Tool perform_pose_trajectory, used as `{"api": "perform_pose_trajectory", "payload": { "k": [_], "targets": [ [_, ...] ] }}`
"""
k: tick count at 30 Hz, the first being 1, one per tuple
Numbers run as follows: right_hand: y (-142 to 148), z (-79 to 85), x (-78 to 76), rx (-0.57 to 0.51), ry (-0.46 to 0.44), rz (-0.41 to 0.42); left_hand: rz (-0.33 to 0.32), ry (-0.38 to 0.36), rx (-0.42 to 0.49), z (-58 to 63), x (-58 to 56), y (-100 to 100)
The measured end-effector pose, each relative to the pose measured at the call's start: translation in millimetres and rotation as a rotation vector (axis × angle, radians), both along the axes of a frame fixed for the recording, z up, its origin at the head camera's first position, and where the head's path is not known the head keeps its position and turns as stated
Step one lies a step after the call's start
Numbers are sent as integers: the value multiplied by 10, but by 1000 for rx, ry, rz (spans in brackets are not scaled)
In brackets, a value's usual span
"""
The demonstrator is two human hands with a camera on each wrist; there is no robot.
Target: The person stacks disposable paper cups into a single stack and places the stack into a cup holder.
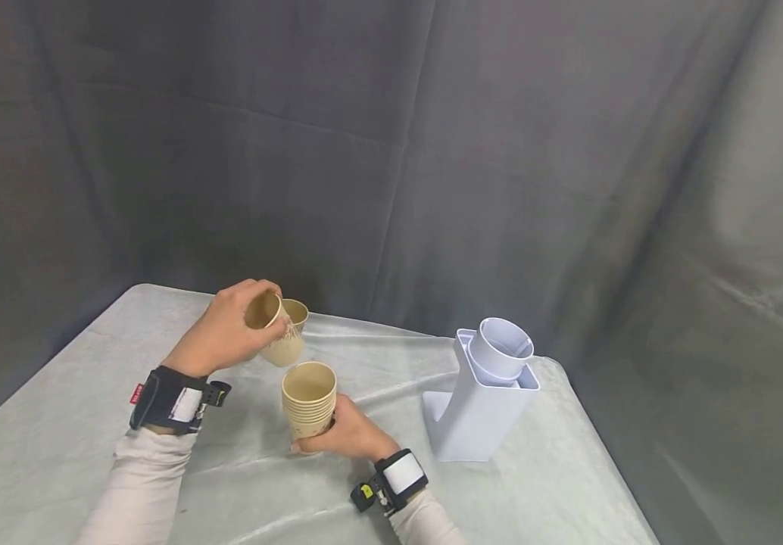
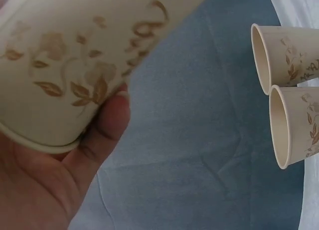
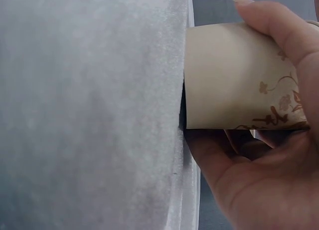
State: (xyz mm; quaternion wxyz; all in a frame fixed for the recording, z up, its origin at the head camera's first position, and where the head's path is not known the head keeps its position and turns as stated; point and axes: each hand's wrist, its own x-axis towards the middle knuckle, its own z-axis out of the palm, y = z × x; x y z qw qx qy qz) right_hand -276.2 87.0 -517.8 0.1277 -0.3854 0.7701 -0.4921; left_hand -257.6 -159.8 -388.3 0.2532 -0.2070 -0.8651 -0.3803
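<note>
My left hand (image 1: 228,329) grips a beige paper cup (image 2: 55,65) by its upper part, thumb on one side. The cup is tilted, and brown leaf and flower prints show on its wall. Just beyond it, two more paper cups stand side by side, a paper cup (image 2: 294,55) and its neighbour (image 2: 299,125). In the head view the held cup partly covers them. Nearer the front, my right hand (image 1: 352,433) holds a nested stack of paper cups (image 1: 309,409) upright, fingers and thumb wrapped around the lower part. The stack's base is right at the table surface.
To the right of the stack stands a white L-shaped holder (image 1: 476,416) with a round white tube (image 1: 500,348) set in its top. A pale cloth (image 1: 241,484) with creases covers the table. Grey curtains (image 1: 364,151) hang close behind the table's back edge.
</note>
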Motion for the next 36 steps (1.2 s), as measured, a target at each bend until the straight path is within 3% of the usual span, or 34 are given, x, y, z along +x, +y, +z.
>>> {"api": "perform_pose_trajectory", "payload": {
  "k": [9,15,27,36],
  "targets": [
    [-14,-7,-8,-2,5,18,-96,21,15,33,56,94],
    [-2,-2,-26,10,17,27,-126,-41,-41,25,97,248],
    [25,0,-31,24,30,24,-198,-26,-139,-178,-10,532],
    [28,7,-17,31,-19,-12,-172,-28,-255,-291,-45,705]
  ]
}}
